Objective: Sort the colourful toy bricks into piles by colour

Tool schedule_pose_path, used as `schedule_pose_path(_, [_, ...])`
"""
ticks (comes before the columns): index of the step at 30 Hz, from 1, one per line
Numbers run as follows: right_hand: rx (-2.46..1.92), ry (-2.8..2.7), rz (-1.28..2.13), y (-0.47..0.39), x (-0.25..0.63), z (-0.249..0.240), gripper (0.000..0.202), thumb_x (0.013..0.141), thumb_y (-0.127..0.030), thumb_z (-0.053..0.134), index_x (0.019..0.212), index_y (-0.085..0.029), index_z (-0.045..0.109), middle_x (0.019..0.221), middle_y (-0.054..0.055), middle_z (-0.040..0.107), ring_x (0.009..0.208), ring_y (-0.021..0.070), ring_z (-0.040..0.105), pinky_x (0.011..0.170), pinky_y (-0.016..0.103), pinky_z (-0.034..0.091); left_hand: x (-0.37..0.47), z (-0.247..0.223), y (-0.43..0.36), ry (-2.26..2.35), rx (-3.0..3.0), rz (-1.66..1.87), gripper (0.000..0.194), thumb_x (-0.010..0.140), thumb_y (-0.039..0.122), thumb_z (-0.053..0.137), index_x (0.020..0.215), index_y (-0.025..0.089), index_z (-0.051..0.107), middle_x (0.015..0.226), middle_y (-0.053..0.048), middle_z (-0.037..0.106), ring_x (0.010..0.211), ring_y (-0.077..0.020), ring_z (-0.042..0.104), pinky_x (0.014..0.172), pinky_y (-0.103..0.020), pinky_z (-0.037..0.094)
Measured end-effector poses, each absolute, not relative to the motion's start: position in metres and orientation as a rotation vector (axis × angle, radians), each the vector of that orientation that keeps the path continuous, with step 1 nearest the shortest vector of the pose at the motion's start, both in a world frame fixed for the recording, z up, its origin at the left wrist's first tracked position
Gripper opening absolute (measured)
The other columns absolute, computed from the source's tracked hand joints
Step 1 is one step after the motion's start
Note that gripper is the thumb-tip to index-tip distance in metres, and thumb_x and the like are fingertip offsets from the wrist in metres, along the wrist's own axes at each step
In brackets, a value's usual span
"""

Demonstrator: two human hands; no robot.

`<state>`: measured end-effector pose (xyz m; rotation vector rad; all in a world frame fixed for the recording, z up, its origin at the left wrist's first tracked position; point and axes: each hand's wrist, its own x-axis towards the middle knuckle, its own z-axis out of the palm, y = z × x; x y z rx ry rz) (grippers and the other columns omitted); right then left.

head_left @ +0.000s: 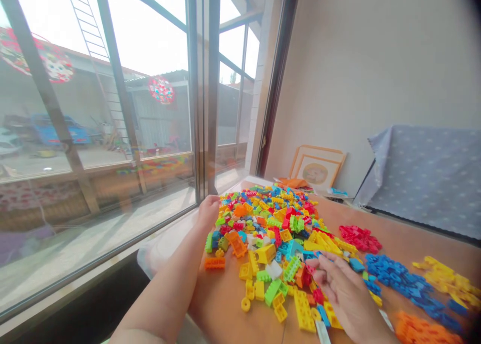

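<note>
A large mixed heap of toy bricks in yellow, green, red, orange and blue covers the middle of the brown table. My left hand rests at the heap's far left edge, by the window side; its fingers are mostly hidden. My right hand is over the heap's right side, fingers bent and close to red and blue bricks; whether it holds a small piece cannot be made out. Right of the heap lie sorted piles: red, blue, yellow and orange.
Tall window frames run along the left. Wooden picture frames lean on the wall behind the table, near an orange item. A blue-grey spotted cloth drapes over something at the right.
</note>
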<state>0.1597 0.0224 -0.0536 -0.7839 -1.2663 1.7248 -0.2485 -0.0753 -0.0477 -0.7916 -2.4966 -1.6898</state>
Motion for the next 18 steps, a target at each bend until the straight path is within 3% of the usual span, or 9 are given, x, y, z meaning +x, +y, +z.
schedule_pose_path(5, [-0.793,-1.025,2.102,0.016,0.151,-0.049,0.034,0.076,-0.029,0.086,0.104,-0.018,0.071,0.100,0.010,0.075,0.071,0.0147,0.064,0.043,0.017,0.047,-0.280,-0.063,-0.097,-2.602,-0.678,-1.505,0.040,0.084,0.024,0.055,0.121,0.022,0.069,0.122,-0.012,0.074,0.116,-0.0302,0.065,0.093,-0.037,0.048])
schedule_pose_path(10, [-0.777,-0.874,2.216,0.008,0.143,-0.045,0.037,0.072,-0.020,0.087,0.104,-0.017,0.070,0.101,0.011,0.074,0.071,0.0142,0.063,0.041,0.017,0.045,-0.291,-0.074,-0.100,-2.735,-0.729,-1.309,0.033,0.078,0.036,0.067,0.109,0.025,0.075,0.116,-0.016,0.075,0.123,-0.0418,0.060,0.103,-0.051,0.041])
schedule_pose_path(13, [-0.760,-0.800,2.211,0.003,0.138,-0.042,0.036,0.071,-0.017,0.088,0.103,-0.017,0.071,0.093,0.007,0.071,0.069,0.0115,0.060,0.040,0.013,0.042,-0.282,-0.077,-0.089,-2.738,-0.833,-1.284,0.027,0.081,0.046,0.066,0.096,0.025,0.075,0.118,-0.015,0.074,0.126,-0.0392,0.058,0.107,-0.050,0.037])
schedule_pose_path(18, [-0.685,-0.750,2.193,0.005,0.135,-0.047,0.028,0.073,-0.015,0.086,0.096,-0.016,0.071,0.088,0.004,0.068,0.062,0.0071,0.054,0.040,0.012,0.042,-0.257,-0.070,-0.068,-2.676,-1.005,-1.374,0.036,0.085,0.056,0.063,0.080,0.021,0.070,0.107,-0.016,0.075,0.120,-0.0360,0.060,0.104,-0.044,0.039])
